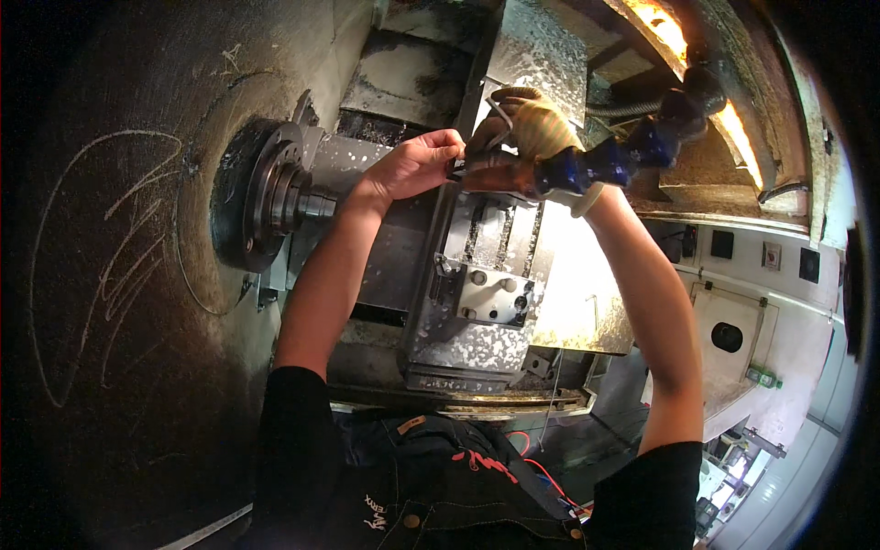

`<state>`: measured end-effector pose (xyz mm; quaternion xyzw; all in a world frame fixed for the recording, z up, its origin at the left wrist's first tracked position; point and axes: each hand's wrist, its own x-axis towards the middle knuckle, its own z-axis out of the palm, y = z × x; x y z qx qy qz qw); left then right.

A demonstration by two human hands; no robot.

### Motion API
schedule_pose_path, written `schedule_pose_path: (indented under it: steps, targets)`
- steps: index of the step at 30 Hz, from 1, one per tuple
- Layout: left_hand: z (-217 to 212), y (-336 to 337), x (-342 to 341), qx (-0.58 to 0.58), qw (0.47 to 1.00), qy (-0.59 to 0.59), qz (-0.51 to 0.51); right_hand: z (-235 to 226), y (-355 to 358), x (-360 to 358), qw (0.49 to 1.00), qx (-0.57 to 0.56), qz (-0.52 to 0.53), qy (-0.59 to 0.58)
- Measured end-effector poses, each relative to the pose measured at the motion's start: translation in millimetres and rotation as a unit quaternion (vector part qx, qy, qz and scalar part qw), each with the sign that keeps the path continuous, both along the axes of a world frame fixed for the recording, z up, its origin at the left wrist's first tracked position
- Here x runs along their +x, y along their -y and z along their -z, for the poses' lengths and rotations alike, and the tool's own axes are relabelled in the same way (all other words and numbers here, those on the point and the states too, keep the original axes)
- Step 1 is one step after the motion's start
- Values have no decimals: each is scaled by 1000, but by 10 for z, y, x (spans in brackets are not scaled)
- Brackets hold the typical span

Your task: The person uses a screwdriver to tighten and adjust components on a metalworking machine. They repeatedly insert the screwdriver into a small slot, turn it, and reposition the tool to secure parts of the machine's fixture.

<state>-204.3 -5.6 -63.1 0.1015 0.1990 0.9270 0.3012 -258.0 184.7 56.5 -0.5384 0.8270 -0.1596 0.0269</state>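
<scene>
My bare left hand (414, 167) is pinched at the left end of a tool holder, its fingertips on a small dark piece (456, 169) too small to name. My right hand (547, 130), in a pale knitted glove, is closed round a bent metal hex key (500, 125) just right of the left fingertips. A blue and black jointed coolant hose (596, 167) with a copper-coloured nozzle (495, 179) crosses in front of the glove and hides part of it. Below both hands lies the slotted metal tool slide (488, 240), flecked with chips.
To the left, the lathe spindle (280, 197) sticks out of a dark wall (110, 238) with chalk-like scribbles. A bolted block (495, 296) sits on the slide's near part. A lit lamp strip (738, 147) is at upper right. Beyond the machine stands a white cabinet (733, 335).
</scene>
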Motion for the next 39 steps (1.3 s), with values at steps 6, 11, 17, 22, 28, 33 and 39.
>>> schedule_pose_path:
  steps: [6, 11, 17, 22, 28, 33, 39]
  targets:
    - [-20, -2, -19, -6, 1000, -1, 12, 102, -44, 82, 994, -37, 98, 42]
    - [-19, 26, 11, 11, 1000, 2, 7, -216, 196, 363, 988, 20, 144, -48]
    - [2, 34, 8, 8, 1000, 7, 24, -191, 162, 358, 992, -63, 103, -47]
    - [10, -18, 42, 35, 999, -16, 20, -150, -7, 301, 989, -68, 127, -7]
    - [36, -2, 42, -9, 999, -29, 14, -133, -124, 285, 983, -78, 147, 80]
    - [23, 2, 28, 31, 999, -17, 23, -75, -175, 256, 982, -91, 141, 92]
    - [76, 9, -6, 46, 998, -25, 36, -230, -25, 283, 992, -64, 103, 21]
